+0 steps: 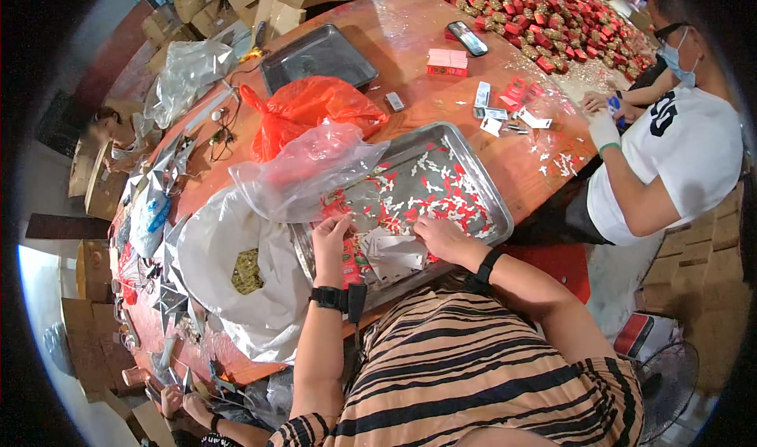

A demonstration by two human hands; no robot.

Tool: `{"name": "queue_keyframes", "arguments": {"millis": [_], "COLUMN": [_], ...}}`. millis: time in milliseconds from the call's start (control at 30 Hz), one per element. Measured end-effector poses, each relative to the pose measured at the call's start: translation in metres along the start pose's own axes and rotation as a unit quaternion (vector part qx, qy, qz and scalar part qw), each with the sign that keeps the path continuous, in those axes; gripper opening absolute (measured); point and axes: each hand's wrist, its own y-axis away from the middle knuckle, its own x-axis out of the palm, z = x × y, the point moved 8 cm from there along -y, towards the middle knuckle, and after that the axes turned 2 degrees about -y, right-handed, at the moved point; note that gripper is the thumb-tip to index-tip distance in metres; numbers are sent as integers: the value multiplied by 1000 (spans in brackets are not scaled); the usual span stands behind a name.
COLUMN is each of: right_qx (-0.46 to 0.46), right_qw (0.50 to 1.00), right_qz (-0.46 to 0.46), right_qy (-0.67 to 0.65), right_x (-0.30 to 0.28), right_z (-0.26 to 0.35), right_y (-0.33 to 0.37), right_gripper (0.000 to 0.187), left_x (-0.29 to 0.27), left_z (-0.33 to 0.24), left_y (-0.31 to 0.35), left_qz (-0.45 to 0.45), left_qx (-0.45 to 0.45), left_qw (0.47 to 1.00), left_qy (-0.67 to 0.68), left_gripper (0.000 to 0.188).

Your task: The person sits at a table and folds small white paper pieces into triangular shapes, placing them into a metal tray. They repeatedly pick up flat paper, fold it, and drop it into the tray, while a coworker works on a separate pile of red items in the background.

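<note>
A metal tray (498, 203) lies before me on the table, scattered with small red and white pieces (430, 187). White cards (394, 254) are heaped at its near side, with red printed cards (352, 259) left of them. Over the red cards, my left hand (331, 234) has its fingertips pinched together; whatever is in them is too small to name. My right hand (441, 238) is closed at the right edge of the white cards, its fingertips curled in, and I cannot make out what they hold. A clear plastic bag (288, 187) covers the tray's far left corner.
Left of the tray stands an open white sack (209, 246) with gold bits inside. Beyond lie a red bag (307, 104), a black tray (315, 57), a phone (467, 39) and a red-and-gold heap (544, 13). A masked co-worker (670, 147) is at the right.
</note>
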Motion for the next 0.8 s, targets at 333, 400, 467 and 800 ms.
{"name": "queue_keyframes", "arguments": {"millis": [333, 400, 467, 800], "right_qx": [114, 75, 71, 146], "right_qw": [921, 958, 976, 879], "right_qz": [-9, -46, -90, -57], "right_qy": [-372, -272, -186, -450], "right_x": [-8, -3, -1, -41], "right_z": [-14, -24, -28, -6], "right_y": [10, 7, 4, 10], "right_gripper": [11, 9, 8, 5], "left_x": [-12, -10, -10, 4], "left_z": [-8, -9, -5, -7], "left_y": [27, 27, 26, 18], "left_qz": [-12, -10, -10, 34], "left_qx": [-6, -5, -8, 37], "left_qw": [1000, 1000, 1000, 998], "left_qy": [-2, -17, -24, -24], "left_gripper": [17, 16, 16, 16]}}
